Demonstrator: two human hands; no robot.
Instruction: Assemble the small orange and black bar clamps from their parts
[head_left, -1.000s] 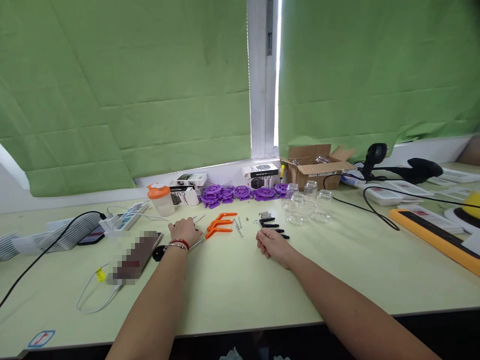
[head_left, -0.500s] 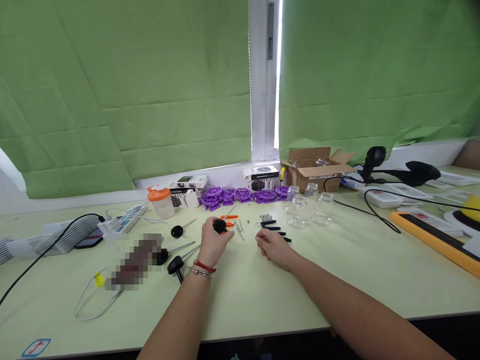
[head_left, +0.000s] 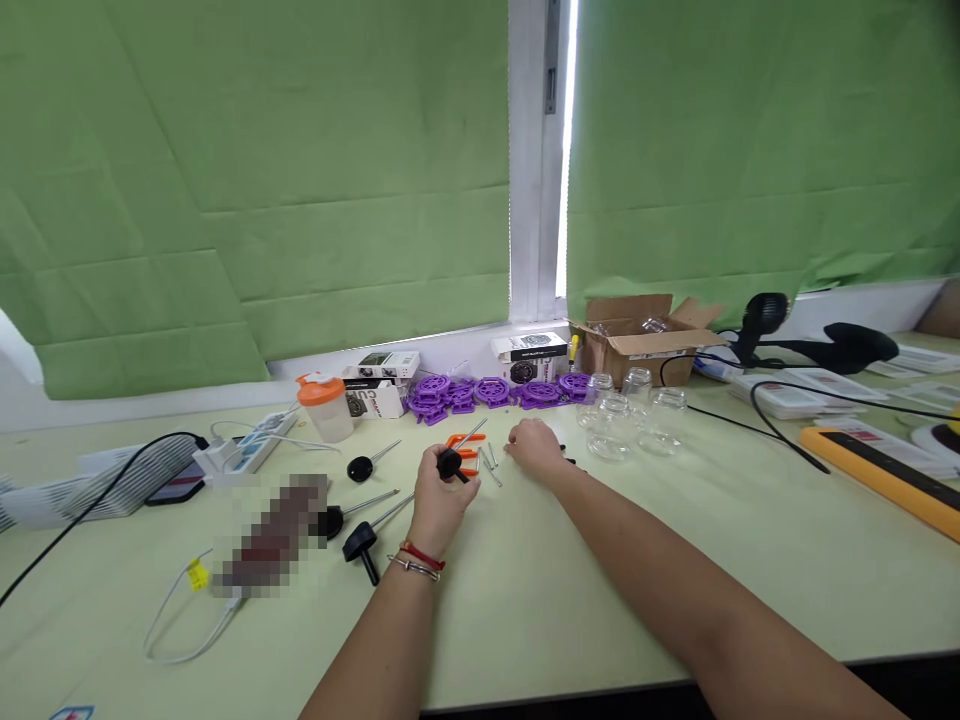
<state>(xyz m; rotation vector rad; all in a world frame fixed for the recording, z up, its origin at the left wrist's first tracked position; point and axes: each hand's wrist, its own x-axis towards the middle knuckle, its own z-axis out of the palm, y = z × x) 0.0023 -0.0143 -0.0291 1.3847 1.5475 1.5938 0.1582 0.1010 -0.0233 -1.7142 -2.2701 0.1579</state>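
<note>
Left hand [head_left: 439, 505] had black-headed crank [head_left: 449, 463] gripped between thumb and fingers, just above table [head_left: 570, 610]. Metal shaft [head_left: 472, 433] pointed away from person, long axis slanting off right toward purple parts [head_left: 493, 391]; stubby black handle [head_left: 460, 478] poked lower right. Right hand [head_left: 535, 448] reached farther out, back up, fingers curled down, couldn't tell if pinching anything. Crank sat left of it, slim metal pins [head_left: 493, 471] lying between hands.
</note>
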